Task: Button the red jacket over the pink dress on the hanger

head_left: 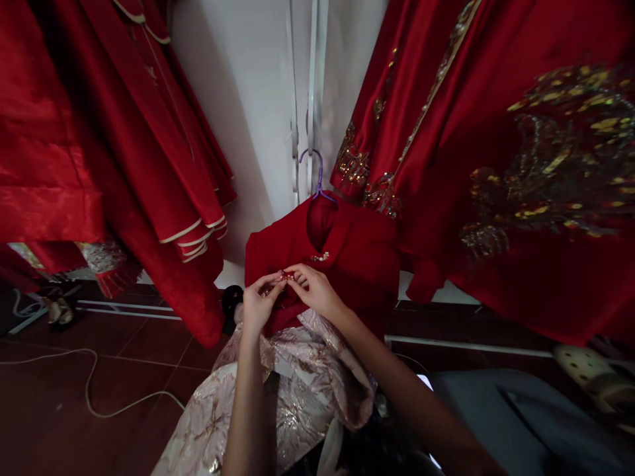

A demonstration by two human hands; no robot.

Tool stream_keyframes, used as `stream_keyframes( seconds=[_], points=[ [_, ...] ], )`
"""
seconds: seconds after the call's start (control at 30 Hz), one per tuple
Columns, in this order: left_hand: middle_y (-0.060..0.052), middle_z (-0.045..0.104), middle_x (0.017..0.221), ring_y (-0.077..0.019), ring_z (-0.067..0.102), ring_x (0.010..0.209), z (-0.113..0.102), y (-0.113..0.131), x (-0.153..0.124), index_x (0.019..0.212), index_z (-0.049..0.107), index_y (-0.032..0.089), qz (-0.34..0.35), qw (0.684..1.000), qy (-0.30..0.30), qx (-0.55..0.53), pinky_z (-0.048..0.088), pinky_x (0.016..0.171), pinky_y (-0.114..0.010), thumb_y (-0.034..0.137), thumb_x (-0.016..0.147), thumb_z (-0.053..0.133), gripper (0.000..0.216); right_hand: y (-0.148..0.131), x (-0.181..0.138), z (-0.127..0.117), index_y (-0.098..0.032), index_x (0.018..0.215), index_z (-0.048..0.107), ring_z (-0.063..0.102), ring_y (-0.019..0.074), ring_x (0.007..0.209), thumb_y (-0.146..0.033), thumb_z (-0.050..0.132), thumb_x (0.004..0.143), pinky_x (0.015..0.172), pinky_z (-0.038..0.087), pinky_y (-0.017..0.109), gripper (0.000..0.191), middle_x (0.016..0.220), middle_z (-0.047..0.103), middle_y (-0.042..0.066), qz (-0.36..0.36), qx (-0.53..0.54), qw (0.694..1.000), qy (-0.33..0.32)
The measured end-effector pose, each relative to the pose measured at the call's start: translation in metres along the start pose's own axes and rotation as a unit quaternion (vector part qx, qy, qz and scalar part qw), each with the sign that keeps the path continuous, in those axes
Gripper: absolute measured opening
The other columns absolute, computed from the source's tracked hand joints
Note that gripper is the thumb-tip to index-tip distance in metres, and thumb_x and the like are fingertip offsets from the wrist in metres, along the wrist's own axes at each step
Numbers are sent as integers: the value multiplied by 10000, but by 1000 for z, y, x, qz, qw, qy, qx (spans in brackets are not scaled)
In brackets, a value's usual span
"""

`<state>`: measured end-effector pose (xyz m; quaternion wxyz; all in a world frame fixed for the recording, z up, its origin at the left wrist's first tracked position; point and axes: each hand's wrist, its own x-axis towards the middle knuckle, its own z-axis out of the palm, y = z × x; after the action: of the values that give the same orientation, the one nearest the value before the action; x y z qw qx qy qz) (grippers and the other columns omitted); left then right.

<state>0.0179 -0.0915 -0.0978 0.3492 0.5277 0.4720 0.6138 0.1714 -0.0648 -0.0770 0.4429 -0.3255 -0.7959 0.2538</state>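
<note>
Far left: red garments [143, 145], several, which hung side by side, some edged with pale piping. Below these, a pair of shoes [59, 314], details too dark to read. Pale cable [92, 383], which curved loosely across the dark tiled floor [44, 430].

Centre: left hand [256, 301], thumb and fingertips drawn together, pinching a small beaded trim [286, 278] at the front of the red jacket. Patterned fabric [297, 416], pale pink with metallic figuring, which lay bunched below the hands. Right hand [317, 291], which met the left at the same trim, thumb and forefinger likewise pinching it. Red jacket [362, 248], which hung upright directly ahead on a purple hanger [320, 175], its neckline open; a second beaded ornament [320, 256] sat just above the fingers.

Right: sequined red garment [446, 178], which hung beside the jacket, its motif gold and silver. Lower down, a grey-blue item [476, 410], flat-faced, not identifiable. Far right, a pale clog [575, 370], pierced with holes.
</note>
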Motion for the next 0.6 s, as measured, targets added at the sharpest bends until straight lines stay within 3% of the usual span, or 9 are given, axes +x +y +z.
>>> stream_keyframes(
  seconds=[0.4, 0.6],
  points=[
    [-55, 725, 889, -177, 676, 817, -2, 7, -3, 892, 715, 168, 59, 987, 24, 150, 524, 795, -285, 324, 756, 634, 223, 1, -2, 0, -199, 1018, 589, 578, 110, 750, -187, 486, 861, 642, 479, 213, 188, 905, 623, 33, -9, -14, 1000, 8],
    [-52, 718, 898, -169, 667, 820, -7, 8, -3, 888, 702, 169, 65, 983, 18, 173, 510, 792, -281, 300, 767, 616, 198, -1, 1, 5, -194, 996, 599, 577, 102, 715, -177, 493, 848, 623, 473, 203, 183, 860, 623, 24, -5, -20, 1000, 15]
  ],
)
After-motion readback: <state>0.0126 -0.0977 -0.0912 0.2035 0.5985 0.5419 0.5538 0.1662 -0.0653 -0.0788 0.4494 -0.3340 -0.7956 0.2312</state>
